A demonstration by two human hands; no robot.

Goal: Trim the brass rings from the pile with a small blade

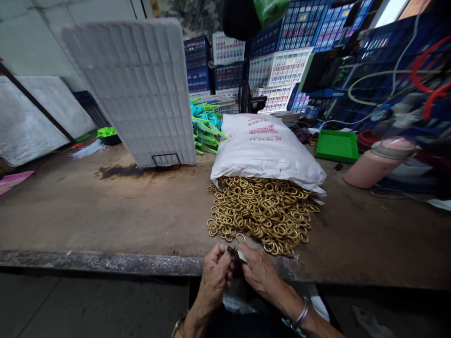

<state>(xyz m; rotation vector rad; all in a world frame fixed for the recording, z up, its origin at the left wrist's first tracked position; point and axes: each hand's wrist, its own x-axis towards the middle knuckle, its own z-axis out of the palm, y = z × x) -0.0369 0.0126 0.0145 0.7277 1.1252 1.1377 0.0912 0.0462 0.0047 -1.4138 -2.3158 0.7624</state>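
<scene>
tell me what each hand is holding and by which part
The left hand pinches a small dark piece, the right hand a pale piece; which part cannot be told.

1 head view faces forward-down over bench (pixel 105 211).

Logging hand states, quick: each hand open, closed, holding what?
Left hand: closed, pinching a small dark piece.
Right hand: closed on a pale piece, too small to identify.

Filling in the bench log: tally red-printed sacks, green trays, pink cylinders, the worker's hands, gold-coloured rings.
Red-printed sack: 1
Green tray: 1
Pink cylinder: 1
Hands: 2 (left hand, right hand)
Gold-coloured rings: overlapping, uncountable
Total without rings: 5
</scene>
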